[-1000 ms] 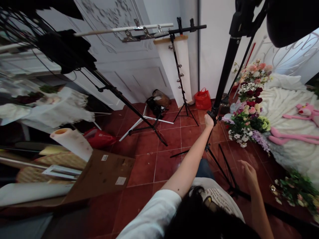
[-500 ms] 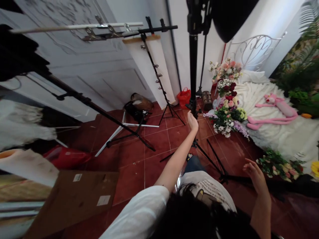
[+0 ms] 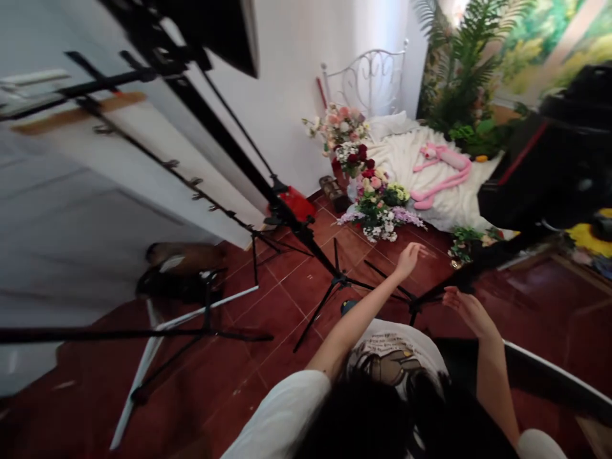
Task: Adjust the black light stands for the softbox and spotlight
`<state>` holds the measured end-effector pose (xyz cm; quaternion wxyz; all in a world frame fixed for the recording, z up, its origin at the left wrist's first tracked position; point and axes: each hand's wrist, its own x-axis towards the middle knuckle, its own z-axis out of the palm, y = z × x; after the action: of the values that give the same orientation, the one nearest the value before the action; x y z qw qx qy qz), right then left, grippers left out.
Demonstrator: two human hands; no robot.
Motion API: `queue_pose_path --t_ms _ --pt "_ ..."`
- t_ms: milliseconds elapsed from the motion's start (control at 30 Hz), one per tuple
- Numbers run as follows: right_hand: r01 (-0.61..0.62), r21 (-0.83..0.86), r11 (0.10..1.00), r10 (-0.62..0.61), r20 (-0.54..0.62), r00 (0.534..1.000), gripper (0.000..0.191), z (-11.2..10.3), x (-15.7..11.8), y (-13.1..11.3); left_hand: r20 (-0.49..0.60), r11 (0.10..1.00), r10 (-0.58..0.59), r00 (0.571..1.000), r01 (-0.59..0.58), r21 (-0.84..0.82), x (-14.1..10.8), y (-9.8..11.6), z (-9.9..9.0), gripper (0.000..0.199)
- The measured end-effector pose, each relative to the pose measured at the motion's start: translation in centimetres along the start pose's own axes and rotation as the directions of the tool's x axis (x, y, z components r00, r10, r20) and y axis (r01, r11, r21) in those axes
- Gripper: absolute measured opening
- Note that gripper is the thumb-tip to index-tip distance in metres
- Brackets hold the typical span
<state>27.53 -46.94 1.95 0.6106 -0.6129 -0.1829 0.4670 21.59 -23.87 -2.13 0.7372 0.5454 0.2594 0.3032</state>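
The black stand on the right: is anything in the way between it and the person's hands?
Nothing visible stands between the right hand or the left hand and the black stand.

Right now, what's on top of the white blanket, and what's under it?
A long pink toy lies on the white blanket. Flowers hide part of the blanket's edge. What's underneath can't be seen, because the blanket covers it.

No text can be read; the lettering on the white shirt (image 3: 399, 347) is too blurred
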Motion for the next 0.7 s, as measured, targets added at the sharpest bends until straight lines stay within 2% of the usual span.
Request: queue_pose_path --t_ms 67,100,167,233,300,400,467,600,700 --pt "0.030 0.101 0.994 -0.023 -0.069 0.997 0.050 0.0 -0.9 0.7 0.186 0.994 0.037 0.982 -0.018 -0.104 0.5 1.3 5.2 0.027" --pt "0.051 0.141 0.989 -0.038 -0.097 0.995 0.048 0.0 -1.4 0.9 0.229 0.990 0.036 0.973 -0.003 -0.143 0.6 1.9 7.5 0.028" --pt "0.107 0.206 0.973 -0.077 -0.146 0.986 0.043 -0.1 -2.4 1.3 0.259 0.987 -0.005 0.966 0.047 -0.155 0.4 2.6 11.1 0.027" --pt "0.149 0.252 0.956 -0.106 -0.176 0.979 0.040 -0.3 -3.5 1.4 0.265 0.986 -0.056 0.963 0.095 -0.137 -0.2 3.1 13.1 0.029" --pt "0.164 0.274 0.948 -0.110 -0.203 0.973 0.038 -0.4 -4.4 1.4 0.338 0.984 -0.078 0.938 0.128 -0.126 -1.0 3.4 13.8 0.033" --pt "0.170 0.305 0.937 -0.089 -0.261 0.961 0.037 0.0 -5.2 1.3 0.454 0.983 -0.065 0.889 0.136 -0.126 -2.0 4.0 13.5 0.040" --pt "0.159 0.339 0.927 -0.063 -0.278 0.958 0.038 1.0 -5.1 1.1 0.445 0.984 -0.053 0.894 0.124 -0.131 -2.6 4.5 13.3 0.042" --pt "0.108 0.441 0.891 -0.005 -0.228 0.974 0.042 3.4 -3.7 0.0 0.379 0.988 -0.044 0.925 0.096 -0.121 -3.1 5.1 13.4 0.047" --pt "0.099 0.519 0.849 0.005 -0.196 0.981 0.045 4.6 -2.6 -1.1 0.387 0.992 -0.047 0.921 0.088 -0.089 -3.2 5.3 13.4 0.049"
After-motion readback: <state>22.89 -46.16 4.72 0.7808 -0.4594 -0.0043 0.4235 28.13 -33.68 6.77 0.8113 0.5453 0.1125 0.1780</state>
